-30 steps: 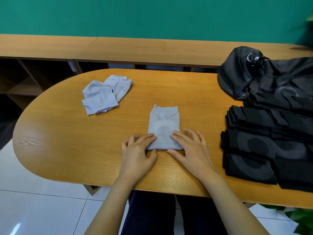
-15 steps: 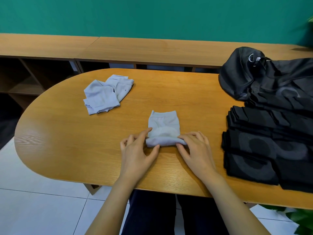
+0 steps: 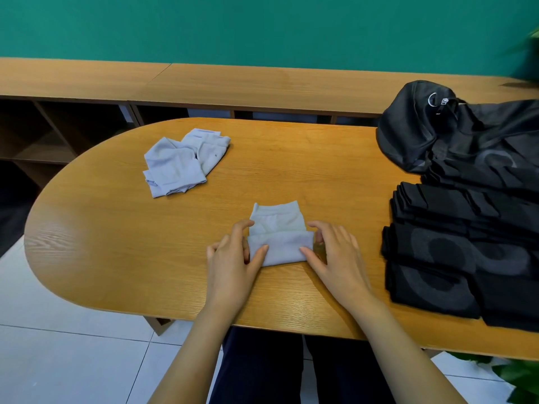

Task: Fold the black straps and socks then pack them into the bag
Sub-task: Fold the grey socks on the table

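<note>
At the table's (image 3: 291,170) 6 o'clock edge:

Left hand (image 3: 230,258): thumb on top, fingers curled round the 9 o'clock edge of a pale sock (image 3: 280,243), pinching its turned-over flap.

Right hand (image 3: 335,255): mirror pose at the sock's 3 o'clock edge, thumb on the near corner, fingers curled at the side, also pinching.

Sock: flat on the table between both hands, near half doubled over, cuff end toward 12 o'clock. Fold judged part-made.

Risks: springy knit, so the flap is likely to unroll if either pinch lets go before the fold is pressed flat. An uneven pull from one hand would skew it.

Loose socks (image 3: 180,164): rumpled heap at 10 o'clock, well apart. Whether folded, cannot tell.

Straps (image 3: 452,252): black, stacked at 3 o'clock, near the right hand, not touching. A wide sweep of that wrist could topple the stack.

Bag (image 3: 437,132): black, at 2 o'clock behind the straps. Mouth not visible, so packing may need it opened first.
</note>
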A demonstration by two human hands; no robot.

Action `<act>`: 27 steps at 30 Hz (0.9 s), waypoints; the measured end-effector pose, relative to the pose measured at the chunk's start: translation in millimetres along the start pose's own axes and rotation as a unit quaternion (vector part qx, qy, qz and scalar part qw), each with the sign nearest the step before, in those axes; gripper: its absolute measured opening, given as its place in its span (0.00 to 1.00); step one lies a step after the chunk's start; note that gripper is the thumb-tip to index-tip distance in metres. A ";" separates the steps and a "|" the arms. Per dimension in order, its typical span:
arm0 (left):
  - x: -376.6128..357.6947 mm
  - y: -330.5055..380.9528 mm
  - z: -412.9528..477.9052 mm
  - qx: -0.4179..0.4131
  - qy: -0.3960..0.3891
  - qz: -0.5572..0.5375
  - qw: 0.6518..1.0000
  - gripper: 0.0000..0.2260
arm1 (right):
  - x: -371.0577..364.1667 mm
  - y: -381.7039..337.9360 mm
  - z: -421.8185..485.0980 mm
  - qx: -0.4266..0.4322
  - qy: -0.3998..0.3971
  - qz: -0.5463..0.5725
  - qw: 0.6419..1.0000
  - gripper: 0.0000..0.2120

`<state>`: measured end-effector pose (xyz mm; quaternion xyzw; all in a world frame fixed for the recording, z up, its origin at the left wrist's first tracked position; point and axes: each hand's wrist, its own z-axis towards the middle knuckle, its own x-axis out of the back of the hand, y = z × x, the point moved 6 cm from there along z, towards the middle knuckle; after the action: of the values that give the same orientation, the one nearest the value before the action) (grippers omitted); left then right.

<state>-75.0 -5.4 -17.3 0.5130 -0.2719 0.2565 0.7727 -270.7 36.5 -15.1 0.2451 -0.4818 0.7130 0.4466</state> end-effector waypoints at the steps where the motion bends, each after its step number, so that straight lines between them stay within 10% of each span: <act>1: 0.4 1.2 0.1 -0.010 0.005 0.008 1.000 0.15 | 0.2 0.6 0.0 0.004 0.004 -0.008 1.000 0.19; 5: -1.9 -0.8 0.5 -0.042 0.024 0.053 0.997 0.09 | 0.0 -6.5 -0.1 0.067 0.012 -0.048 0.996 0.14; 13: -11.7 0.1 0.6 -0.043 -0.040 0.093 0.994 0.29 | -14.5 -0.4 0.8 0.004 -0.108 -0.073 0.991 0.31; 27: -7.0 0.0 0.0 -0.021 -0.044 0.049 0.998 0.17 | -11.7 4.3 1.4 -0.032 -0.104 -0.026 0.994 0.24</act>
<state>-80.0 -6.2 -22.1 0.4940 -0.3361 0.2654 0.7567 -268.9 29.9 -25.6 0.3158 -0.5416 0.6561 0.4201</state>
